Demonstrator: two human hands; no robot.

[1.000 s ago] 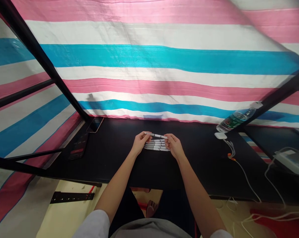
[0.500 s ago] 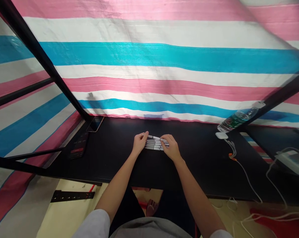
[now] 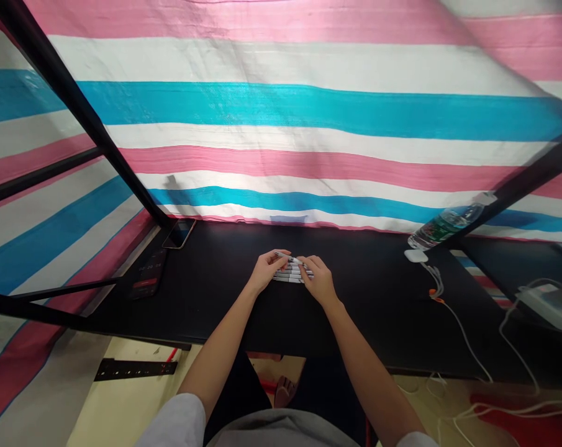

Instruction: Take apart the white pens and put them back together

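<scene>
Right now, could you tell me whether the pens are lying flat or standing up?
Lying flat: the white pens rest side by side on the black desk, between the left hand and right hand.

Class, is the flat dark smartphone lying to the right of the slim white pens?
No, the flat dark smartphone lies left of the slim white pens.

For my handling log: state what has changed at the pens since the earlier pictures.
The left hand and right hand have come down and inward, closer together, over the row of white pens. The single pen once lifted above the row now lies lower, slanting along the row's far edge, near the left hand's fingers. The phone and water bottle stayed put.
</scene>
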